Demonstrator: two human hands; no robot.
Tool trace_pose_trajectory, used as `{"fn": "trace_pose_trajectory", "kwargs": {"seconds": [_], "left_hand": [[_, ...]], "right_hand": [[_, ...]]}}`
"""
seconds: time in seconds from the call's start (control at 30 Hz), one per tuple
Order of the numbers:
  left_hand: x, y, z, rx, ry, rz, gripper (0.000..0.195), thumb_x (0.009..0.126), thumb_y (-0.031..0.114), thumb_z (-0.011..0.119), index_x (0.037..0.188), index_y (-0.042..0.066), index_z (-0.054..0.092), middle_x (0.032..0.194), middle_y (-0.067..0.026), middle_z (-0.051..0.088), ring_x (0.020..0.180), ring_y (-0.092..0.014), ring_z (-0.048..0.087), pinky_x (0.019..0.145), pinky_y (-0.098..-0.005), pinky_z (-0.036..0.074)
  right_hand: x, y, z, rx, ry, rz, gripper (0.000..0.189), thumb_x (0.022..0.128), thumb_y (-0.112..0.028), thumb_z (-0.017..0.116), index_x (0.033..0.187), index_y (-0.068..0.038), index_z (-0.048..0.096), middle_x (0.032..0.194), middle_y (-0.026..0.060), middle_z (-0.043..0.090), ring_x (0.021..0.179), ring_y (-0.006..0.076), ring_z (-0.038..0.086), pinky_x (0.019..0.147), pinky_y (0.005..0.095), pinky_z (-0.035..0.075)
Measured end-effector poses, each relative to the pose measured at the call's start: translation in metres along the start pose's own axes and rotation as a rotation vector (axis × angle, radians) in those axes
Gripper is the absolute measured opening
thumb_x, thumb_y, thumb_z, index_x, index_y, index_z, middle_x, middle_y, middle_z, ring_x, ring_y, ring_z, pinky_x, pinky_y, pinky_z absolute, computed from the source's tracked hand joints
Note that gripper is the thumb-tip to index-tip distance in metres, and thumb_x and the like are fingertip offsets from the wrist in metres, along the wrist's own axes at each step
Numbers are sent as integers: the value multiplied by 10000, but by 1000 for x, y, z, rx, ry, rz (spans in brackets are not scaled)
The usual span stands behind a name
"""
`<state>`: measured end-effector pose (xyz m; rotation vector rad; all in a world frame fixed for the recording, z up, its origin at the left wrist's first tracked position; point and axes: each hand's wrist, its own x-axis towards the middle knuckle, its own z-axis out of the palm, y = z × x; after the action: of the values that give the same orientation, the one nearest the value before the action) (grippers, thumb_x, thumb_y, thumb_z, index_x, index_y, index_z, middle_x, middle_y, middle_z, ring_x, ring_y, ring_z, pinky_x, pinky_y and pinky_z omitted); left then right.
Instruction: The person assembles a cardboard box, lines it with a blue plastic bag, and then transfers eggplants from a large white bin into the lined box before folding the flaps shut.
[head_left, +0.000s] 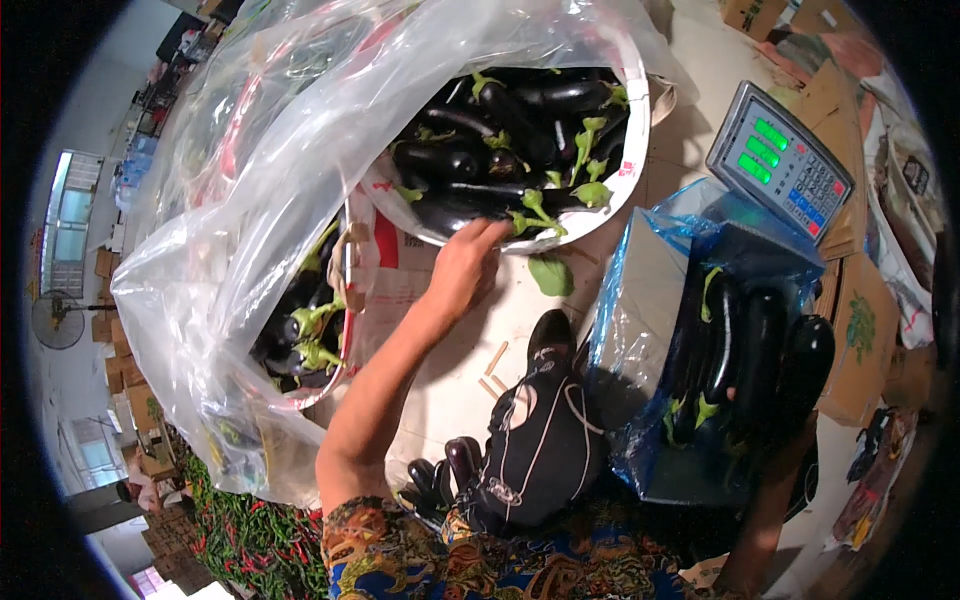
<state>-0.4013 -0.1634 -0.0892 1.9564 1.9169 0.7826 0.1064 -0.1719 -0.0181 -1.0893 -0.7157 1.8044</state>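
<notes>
My left hand (469, 270) reaches to the near rim of a round container (637, 150) of dark eggplants (465, 191). Its fingertips touch or lie just over the eggplants by the rim; whether they grip one I cannot tell. To the right, several long eggplants (720, 337) lie in a blue-tinted plastic bag (637, 300). My right forearm runs up beneath the bag's right side, and my right hand is hidden behind the eggplants and the bag, apart from what may be a fingertip. A digital scale's display and keypad (780, 161) stand just beyond the bag.
Clear plastic sheeting (225, 262) drapes over the containers. A second container of eggplants (322, 337) stands at the left, red and green chili peppers (255, 540) lie at lower left. A green leaf (551, 275) is on the floor. Cardboard boxes (859, 337) stand at the right.
</notes>
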Motion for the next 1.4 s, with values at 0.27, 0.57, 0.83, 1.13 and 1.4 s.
{"fn": "trace_pose_trajectory", "kwargs": {"seconds": [0.27,0.57,0.83,1.13,1.4], "left_hand": [[120,-78,105,715,-622,-10,431,846,124,575,1257,254,581,1201,-91,552,1126,-300,508,903,-467,452],[108,-91,55,538,-226,254,285,791,107,578,1066,173,616,1049,-122,569,1015,-334,540,806,-434,495],[80,-93,-65,-504,342,-424,326,910,213,653,1165,35,555,928,-56,614,776,-133,593,655,-281,504],[74,-64,-51,-677,230,-574,327,911,251,614,1181,73,558,1003,-31,589,931,-148,570,799,-309,485],[89,-87,-21,-624,209,-635,422,866,383,638,1104,38,592,941,-35,593,896,-169,567,713,-331,501]], "right_hand": [[-10,3,-14,2,105,23,607,970,-352,440,1470,-67,250,1455,108,339,1274,214,401,1053,364,332],[-27,9,-28,51,198,30,616,965,-352,451,1470,-63,249,1450,110,342,1275,216,399,1056,365,327],[-28,11,-28,72,166,15,624,961,-353,461,1470,-61,248,1445,112,344,1275,218,396,1058,366,324],[-29,12,-32,68,186,-10,633,957,-353,472,1469,-57,247,1441,115,347,1276,220,394,1061,367,320],[-22,14,-36,67,221,-11,641,953,-354,482,1469,-55,246,1436,117,350,1277,222,392,1063,368,316]]}}
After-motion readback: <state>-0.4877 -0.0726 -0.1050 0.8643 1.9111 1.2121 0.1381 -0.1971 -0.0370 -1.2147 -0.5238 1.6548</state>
